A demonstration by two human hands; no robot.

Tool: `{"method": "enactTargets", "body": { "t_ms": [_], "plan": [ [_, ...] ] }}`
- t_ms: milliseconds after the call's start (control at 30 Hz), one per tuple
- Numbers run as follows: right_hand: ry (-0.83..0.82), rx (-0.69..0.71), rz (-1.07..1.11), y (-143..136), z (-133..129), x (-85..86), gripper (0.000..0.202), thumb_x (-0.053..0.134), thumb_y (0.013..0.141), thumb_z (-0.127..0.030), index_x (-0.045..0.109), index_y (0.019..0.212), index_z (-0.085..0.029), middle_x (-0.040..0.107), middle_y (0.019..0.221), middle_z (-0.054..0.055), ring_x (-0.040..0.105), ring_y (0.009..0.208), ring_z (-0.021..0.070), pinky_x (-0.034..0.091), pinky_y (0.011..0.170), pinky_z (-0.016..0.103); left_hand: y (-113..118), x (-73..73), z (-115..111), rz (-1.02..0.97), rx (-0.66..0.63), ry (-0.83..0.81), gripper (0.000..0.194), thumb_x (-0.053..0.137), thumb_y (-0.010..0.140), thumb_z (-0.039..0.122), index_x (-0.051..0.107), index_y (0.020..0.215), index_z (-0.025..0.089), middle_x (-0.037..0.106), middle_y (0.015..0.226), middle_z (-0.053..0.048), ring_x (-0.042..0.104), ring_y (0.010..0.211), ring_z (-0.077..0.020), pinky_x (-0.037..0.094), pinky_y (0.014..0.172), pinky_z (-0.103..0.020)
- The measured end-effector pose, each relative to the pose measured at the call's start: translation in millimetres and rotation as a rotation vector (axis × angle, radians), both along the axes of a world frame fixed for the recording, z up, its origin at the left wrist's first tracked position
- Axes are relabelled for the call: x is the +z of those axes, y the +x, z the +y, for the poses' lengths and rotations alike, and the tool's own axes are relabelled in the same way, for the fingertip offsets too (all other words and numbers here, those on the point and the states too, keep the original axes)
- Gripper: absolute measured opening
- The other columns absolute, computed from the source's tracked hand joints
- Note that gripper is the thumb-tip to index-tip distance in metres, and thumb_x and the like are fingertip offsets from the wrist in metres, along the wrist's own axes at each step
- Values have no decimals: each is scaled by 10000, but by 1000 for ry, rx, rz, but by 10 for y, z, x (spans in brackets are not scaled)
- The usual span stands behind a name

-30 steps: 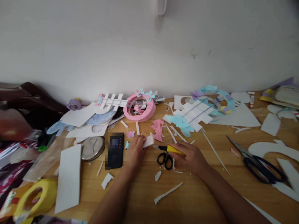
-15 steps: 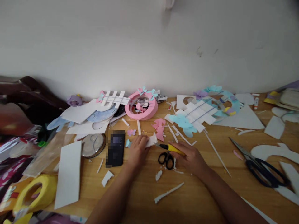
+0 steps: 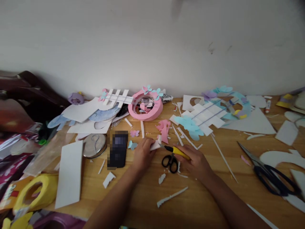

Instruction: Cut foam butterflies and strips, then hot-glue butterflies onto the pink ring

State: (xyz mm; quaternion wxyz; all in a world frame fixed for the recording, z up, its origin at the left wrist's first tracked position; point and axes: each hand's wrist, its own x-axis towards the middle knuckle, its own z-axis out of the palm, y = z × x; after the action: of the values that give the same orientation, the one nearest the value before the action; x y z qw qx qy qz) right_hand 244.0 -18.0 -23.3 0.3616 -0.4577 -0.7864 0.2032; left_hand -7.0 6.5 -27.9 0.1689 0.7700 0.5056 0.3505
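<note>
Pinched in my left hand (image 3: 144,153) is a small white foam piece (image 3: 155,145), its far end poking out past the fingers. My right hand (image 3: 194,159) grips a yellow and black craft knife (image 3: 179,152), whose blade points left at the end of the foam piece; whether they touch I cannot tell. Small black-handled scissors (image 3: 170,163) lie just below the knife. A pink paper scrap (image 3: 163,130) rests beyond the foam piece. To the left of my left hand are a blue paper butterfly (image 3: 132,145) and a black phone (image 3: 118,149).
A pink ring (image 3: 145,102) with butterflies stands by the wall, a blue ring (image 3: 246,101) farther right. Large scissors (image 3: 271,175) lie at the right. A round metal tin (image 3: 94,145), a white board (image 3: 69,175) and a yellow ring (image 3: 51,187) sit left. Foam strips (image 3: 172,196) litter the wooden table.
The foam piece in my left hand has tilted slightly, and the knife blade has shifted a little against it. The camera view has also moved slightly.
</note>
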Motion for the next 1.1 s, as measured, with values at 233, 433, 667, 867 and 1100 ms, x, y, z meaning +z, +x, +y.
{"method": "enactTargets", "body": {
  "t_ms": [233, 433, 667, 867, 1100],
  "plan": [
    [58, -79, -14, -14, -12, 23, 317, 583, 968, -312, 622, 1273, -239, 723, 1031, 83, 702, 934, 218, 568, 830, 347, -3, -31, 22, -18, 39, -3, 245, 644, 822, 90, 589, 1034, 198, 672, 1008, -69, 640, 943, -222, 521, 827, -345],
    [59, -141, 15, -4, 12, 19, 275, 576, 969, -325, 635, 1222, -235, 730, 1098, 95, 708, 992, 232, 568, 880, 364, 31, 20, -16, 40, -52, -19, 328, 647, 816, 85, 592, 1111, 217, 686, 1029, -66, 651, 982, -233, 523, 845, -353],
    [-17, -123, -8, -22, 12, -4, 295, 567, 970, -355, 646, 1231, -244, 733, 1072, 81, 712, 967, 226, 575, 843, 338, 34, 27, -29, -5, -56, -24, 614, 612, 826, 81, 451, 1397, 237, 690, 1050, -60, 660, 980, -221, 533, 851, -357],
    [-40, -107, -24, -47, 13, -20, 275, 567, 969, -361, 662, 1191, -229, 739, 1019, 77, 706, 939, 222, 573, 834, 343, 71, 6, -55, -112, -126, -20, 551, 598, 826, 69, 513, 1348, 225, 702, 1041, -64, 670, 942, -194, 546, 837, -332],
    [-14, -226, 27, -111, 28, -99, 288, 568, 957, -375, 635, 1192, -222, 734, 1062, 90, 706, 970, 239, 570, 858, 366, 84, 6, -37, -210, -115, -93, 435, 583, 844, 103, 613, 1262, 219, 726, 1034, -74, 685, 907, -186, 554, 818, -326]
  ]
}}
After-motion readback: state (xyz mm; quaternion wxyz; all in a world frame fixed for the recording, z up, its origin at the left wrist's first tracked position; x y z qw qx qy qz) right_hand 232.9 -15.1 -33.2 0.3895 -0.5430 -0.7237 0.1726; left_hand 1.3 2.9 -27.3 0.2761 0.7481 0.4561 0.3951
